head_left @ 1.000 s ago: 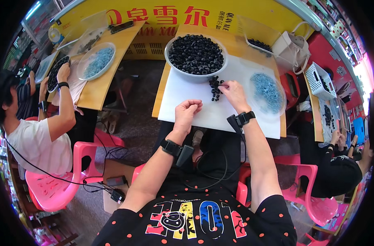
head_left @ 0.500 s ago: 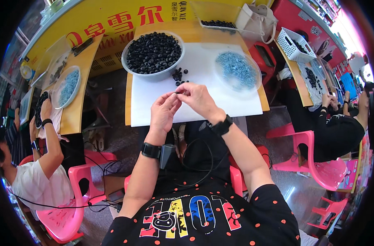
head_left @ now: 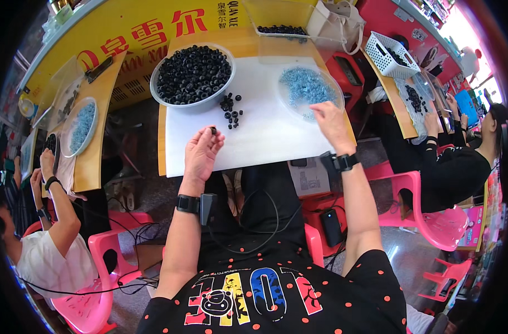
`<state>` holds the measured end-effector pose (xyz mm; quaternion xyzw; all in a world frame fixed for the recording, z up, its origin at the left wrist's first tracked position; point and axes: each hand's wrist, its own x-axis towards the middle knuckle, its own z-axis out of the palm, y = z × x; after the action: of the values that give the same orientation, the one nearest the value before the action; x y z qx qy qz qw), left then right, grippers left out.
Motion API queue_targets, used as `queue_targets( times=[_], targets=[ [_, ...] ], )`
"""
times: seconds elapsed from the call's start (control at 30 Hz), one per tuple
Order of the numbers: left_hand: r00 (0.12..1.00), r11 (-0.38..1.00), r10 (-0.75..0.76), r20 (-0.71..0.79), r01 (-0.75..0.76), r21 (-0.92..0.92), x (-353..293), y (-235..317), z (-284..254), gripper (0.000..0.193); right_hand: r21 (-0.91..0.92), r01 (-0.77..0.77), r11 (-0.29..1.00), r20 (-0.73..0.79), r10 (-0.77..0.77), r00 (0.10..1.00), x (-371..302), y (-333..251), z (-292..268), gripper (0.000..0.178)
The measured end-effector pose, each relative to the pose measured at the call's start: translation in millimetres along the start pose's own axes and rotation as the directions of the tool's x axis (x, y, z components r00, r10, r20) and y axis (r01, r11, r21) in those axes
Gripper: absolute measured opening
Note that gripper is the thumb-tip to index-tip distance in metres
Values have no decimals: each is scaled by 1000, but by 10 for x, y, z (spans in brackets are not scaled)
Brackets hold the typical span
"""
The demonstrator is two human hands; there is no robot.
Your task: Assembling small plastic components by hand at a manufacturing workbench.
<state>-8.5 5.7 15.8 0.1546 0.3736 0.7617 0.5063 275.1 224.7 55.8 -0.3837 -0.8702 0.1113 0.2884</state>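
My left hand (head_left: 201, 153) is raised at the near edge of a white sheet (head_left: 259, 142), pinching a small round black part (head_left: 213, 130) between thumb and fingertips. Over to the right, my right hand (head_left: 332, 127) reaches to the near rim of a clear shallow dish, its fingertips drawn together at small translucent light-blue pieces (head_left: 307, 86). Whether anything sits between those fingers is too small to tell. A white bowl (head_left: 209, 104) heaped with black round parts (head_left: 193, 72) stands at the back left. Several loose black parts (head_left: 232, 116) lie beside it on the sheet.
A clear tray with black parts (head_left: 282, 30) and a cream bag (head_left: 334, 28) are at the table's back. Co-workers sit at tables left and right on pink chairs (head_left: 415, 195). A cable (head_left: 276, 211) hangs over my lap. A white basket (head_left: 390, 53) stands right.
My hands, together before, are now apart. The right one has moved right to the dish of blue pieces. My left hand has stayed near the sheet's edge, the black part in its fingertips.
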Motion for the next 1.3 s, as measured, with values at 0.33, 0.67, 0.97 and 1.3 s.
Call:
queue_targets(
  times=[0.33, 0.67, 0.97, 1.3],
  targets=[
    [999, 985, 24, -21, -28, -170, 78, 3, -182, 22, -83, 21, 996, 166, -6, 986, 295, 165, 55, 10],
    [1000, 982, 10, -7, -11, -188, 74, 3, -158, 22, -68, 83, 994, 169, -70, 983, 418, 223, 301, 10],
    [1000, 980, 1, 3, 0, -199, 85, 17, -178, 21, 2, 74, 997, 117, -74, 990, 506, 177, 209, 9],
    [1000, 985, 5, 1, -5, -174, 73, 24, -164, 21, -198, 64, 978, 325, 4, 946, 531, 131, 134, 10]
  ],
)
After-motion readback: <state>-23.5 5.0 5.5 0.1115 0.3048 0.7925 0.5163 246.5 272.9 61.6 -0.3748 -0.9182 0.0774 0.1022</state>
